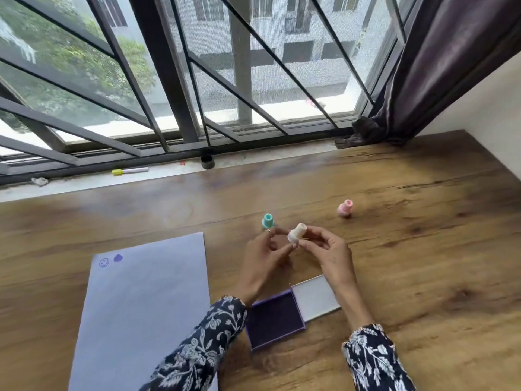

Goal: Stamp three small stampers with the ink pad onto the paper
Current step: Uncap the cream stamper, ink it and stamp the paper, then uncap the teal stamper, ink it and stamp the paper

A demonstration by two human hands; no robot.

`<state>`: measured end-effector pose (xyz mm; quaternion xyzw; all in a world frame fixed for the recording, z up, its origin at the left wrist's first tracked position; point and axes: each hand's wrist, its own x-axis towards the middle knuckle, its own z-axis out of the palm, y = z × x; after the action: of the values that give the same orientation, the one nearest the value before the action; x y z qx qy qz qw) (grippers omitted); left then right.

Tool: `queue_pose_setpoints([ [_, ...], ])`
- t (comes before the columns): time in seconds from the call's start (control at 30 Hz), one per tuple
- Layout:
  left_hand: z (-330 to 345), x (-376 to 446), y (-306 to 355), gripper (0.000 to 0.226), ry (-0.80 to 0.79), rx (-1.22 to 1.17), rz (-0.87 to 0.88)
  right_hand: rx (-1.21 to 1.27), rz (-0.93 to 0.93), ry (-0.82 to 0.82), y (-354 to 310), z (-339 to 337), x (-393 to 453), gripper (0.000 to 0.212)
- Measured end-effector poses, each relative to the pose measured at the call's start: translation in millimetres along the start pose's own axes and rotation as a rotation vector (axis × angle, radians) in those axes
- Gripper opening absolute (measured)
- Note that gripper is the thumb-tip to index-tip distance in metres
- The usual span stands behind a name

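A small cream stamper point(296, 234) is held above the wooden table between both hands. My right hand point(327, 249) pinches its upper part, and my left hand point(263, 256) touches its base with the fingertips. A teal stamper point(267, 220) stands just behind my left hand. A pink stamper point(345, 208) stands farther right. The purple ink pad point(275, 320) lies open near me, its lid point(315, 297) folded out to the right. The pale sheet of paper point(146, 306) lies to the left and bears two purple prints point(111, 261) near its top left corner.
The wooden table point(423, 263) runs up to a window sill point(169, 167) with a yellow-capped marker point(129, 171) and a small dark cap point(207, 162) on it. Barred windows rise behind. A dark curtain point(439, 66) hangs at the right.
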<state>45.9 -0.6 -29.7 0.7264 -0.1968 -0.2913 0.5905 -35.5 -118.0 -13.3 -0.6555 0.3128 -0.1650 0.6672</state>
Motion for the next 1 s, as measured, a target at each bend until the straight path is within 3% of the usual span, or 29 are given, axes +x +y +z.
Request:
queue_pose_setpoints([
  [0.13,21,22,5,0.022,0.086,0.440,0.128,-0.222,-0.097,0.089,2,-12,28,0.025],
  [0.3,41,45,10,0.024,0.178,0.602,0.175,-0.319,-0.080,0.173,10,-14,51,0.020],
  [0.57,27,27,13,0.021,0.104,0.569,0.147,-0.298,-0.056,0.302,18,-9,40,0.017],
  [0.63,8,8,9,0.021,0.080,0.455,0.100,-0.322,-0.060,0.269,22,-3,29,0.015],
  [0.7,-13,-2,-2,0.030,0.158,0.386,0.027,-0.374,-0.064,0.215,24,9,25,0.011],
  [0.8,-40,5,-12,0.011,0.291,0.298,-0.057,-0.475,-0.108,0.150,19,29,30,0.014],
  [0.83,-45,11,-12,0.005,0.298,0.301,-0.051,-0.507,-0.137,0.126,17,36,32,0.016],
  [1.0,-47,28,-9,0.016,0.204,0.294,-0.045,-0.611,-0.217,0.050,8,57,39,0.027],
])
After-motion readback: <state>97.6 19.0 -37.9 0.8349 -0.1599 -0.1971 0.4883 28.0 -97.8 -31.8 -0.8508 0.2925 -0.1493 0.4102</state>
